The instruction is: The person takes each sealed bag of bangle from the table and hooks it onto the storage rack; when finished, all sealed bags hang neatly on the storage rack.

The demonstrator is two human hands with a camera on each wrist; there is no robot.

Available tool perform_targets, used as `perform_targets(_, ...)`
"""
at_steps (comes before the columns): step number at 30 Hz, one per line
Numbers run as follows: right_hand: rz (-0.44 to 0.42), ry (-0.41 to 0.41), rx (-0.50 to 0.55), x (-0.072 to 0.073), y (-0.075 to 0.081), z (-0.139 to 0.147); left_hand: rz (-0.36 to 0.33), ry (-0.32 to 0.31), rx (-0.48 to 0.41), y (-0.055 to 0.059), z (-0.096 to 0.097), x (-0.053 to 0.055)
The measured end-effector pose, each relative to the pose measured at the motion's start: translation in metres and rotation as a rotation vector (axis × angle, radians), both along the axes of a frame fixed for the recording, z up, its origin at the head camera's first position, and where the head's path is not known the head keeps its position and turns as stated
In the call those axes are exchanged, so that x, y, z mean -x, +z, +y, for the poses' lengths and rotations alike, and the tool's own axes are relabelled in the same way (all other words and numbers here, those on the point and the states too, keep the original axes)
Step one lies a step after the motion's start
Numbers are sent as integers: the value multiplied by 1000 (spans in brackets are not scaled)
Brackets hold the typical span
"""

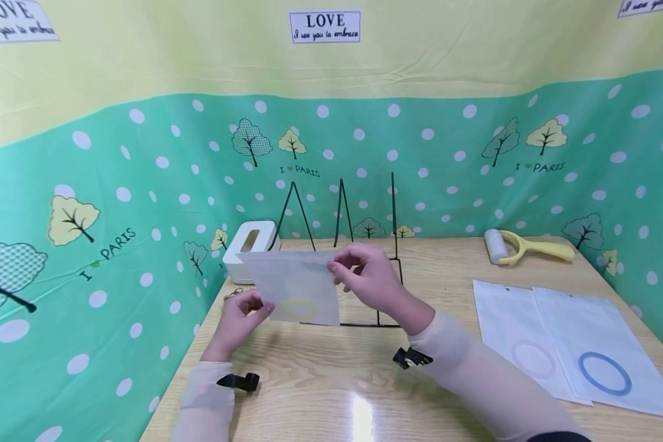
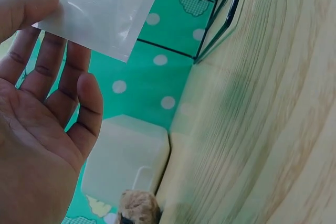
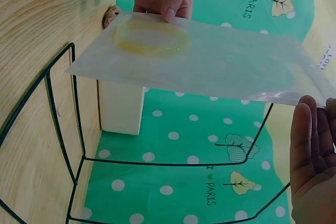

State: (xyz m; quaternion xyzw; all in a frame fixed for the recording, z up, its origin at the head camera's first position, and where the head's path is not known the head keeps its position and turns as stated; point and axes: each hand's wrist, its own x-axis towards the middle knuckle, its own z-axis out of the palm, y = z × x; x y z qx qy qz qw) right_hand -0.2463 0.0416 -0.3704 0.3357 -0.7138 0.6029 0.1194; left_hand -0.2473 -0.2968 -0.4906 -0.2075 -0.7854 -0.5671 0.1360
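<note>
Both hands hold up a frosted zip bag [image 1: 295, 282] with a yellow ring [image 1: 299, 308] showing through its lower part. At the bag's lower left edge, my left hand [image 1: 237, 322] pinches it between thumb and fingers. My right hand [image 1: 367, 276] pinches the upper right corner. In the right wrist view the yellow ring [image 3: 152, 38] lies near the edge gripped by the left thumb. Behind the bag stands a black wire rack [image 1: 395, 215], partly hidden by bag and right hand.
A white tissue box [image 1: 237, 255] stands at the back left, with a small brown furry thing [image 2: 139, 208] beside it. Two white bags, one with a pale ring [image 1: 533, 359], one with a blue ring [image 1: 604, 372], lie at right. A yellow-handled lint roller [image 1: 530, 247] lies behind them.
</note>
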Motion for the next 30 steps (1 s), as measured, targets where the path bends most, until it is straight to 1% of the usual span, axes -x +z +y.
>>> perform_targets(7, -65, 23, 24, 1, -2, -10, 3, -8, -12, 4, -6, -2)
perform_targets(13, -101, 37, 39, 4, -5, -18, -31, 35, -41, 4, -12, -3)
perform_targets(15, -114, 38, 45, 5, -6, -20, -26, 39, -41, 3, -14, -2)
perform_targets(19, -120, 37, 55, 5, -6, -25, -10, 15, -60, 3, -18, -1)
perform_targets(22, -114, 38, 56, 6, -7, -28, -14, 3, -75, 4, -20, -1)
perform_targets(30, -123, 20, 41, 8, -8, -34, -15, 47, -80, 3, -22, -2)
